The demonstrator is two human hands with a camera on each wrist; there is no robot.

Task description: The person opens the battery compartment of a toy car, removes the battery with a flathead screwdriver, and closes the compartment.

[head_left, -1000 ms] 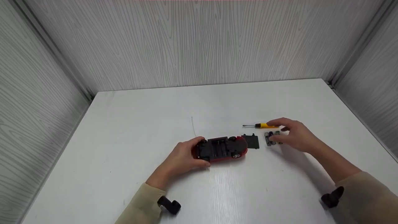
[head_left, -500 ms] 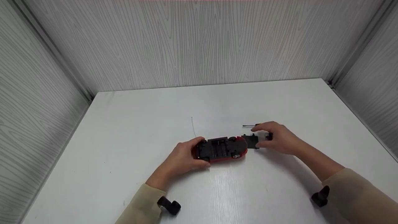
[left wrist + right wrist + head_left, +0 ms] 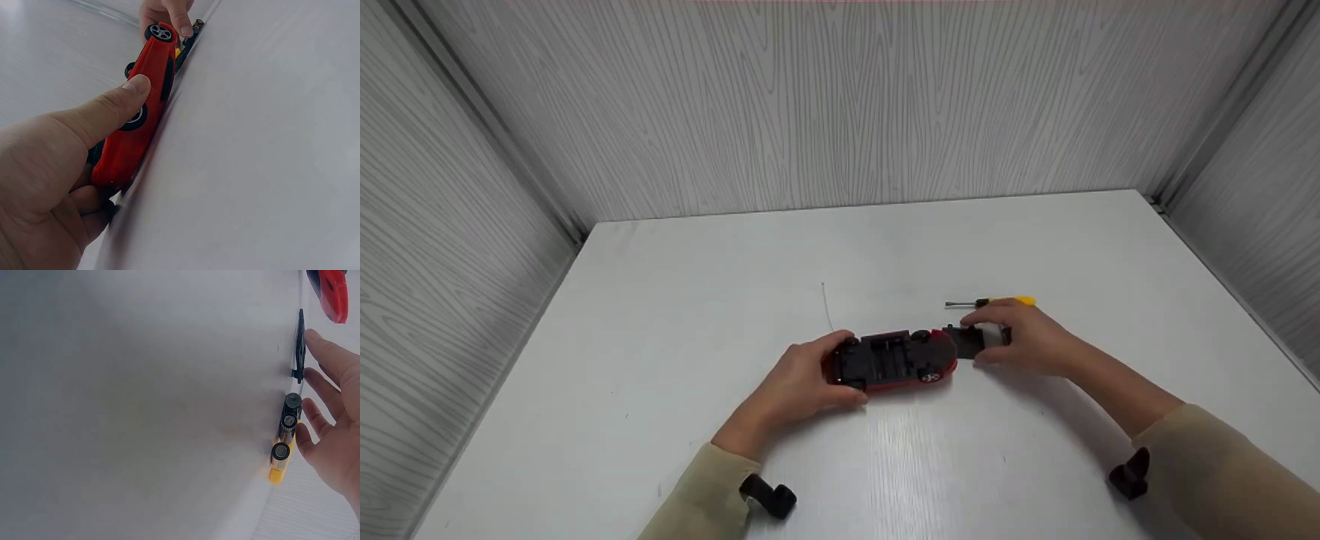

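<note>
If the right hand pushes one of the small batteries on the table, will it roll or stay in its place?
The batteries look round like cylinders, so a push from the side would probably roll them across the smooth white table. They lie touching one another, so pushing one likely moves its neighbours. The right hand sits close beside them and might stop them.

Looks like a recording booth or test bench rather than a home: bare white table (image 3: 735, 315) boxed in on three sides by pale grey wood-grain panels (image 3: 840, 105), with only small repair items laid out.
</note>
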